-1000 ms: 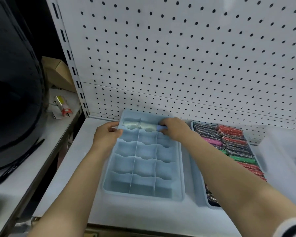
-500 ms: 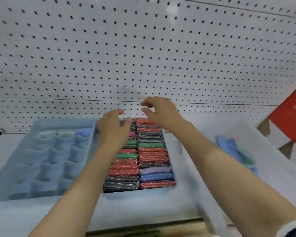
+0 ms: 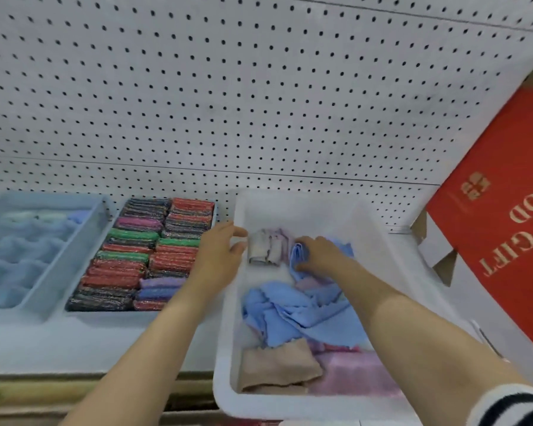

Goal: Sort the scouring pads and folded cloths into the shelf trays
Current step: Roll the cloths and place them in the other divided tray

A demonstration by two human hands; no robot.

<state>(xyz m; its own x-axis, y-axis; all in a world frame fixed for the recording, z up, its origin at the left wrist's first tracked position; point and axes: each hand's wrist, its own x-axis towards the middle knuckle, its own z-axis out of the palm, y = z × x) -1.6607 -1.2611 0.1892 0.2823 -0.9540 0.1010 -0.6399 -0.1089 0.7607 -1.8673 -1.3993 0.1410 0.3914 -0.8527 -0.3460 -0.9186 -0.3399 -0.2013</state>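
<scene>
Three containers line the white shelf [image 3: 105,342] below the pegboard [image 3: 259,103]: a divided blue tray [image 3: 74,241], a second tray [image 3: 111,315] packed with scouring pads [image 3: 142,256], and a white bin [image 3: 225,348] of cloths. My left hand [image 3: 219,256] hangs relaxed at the bin's rim; my right hand [image 3: 320,255] grips a blue cloth [image 3: 299,256] inside it.

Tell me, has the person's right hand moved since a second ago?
Yes. The right hand went rightward, from the pale blue divided plastic tray to the white plastic bin, where it grips a folded blue cloth.
</scene>
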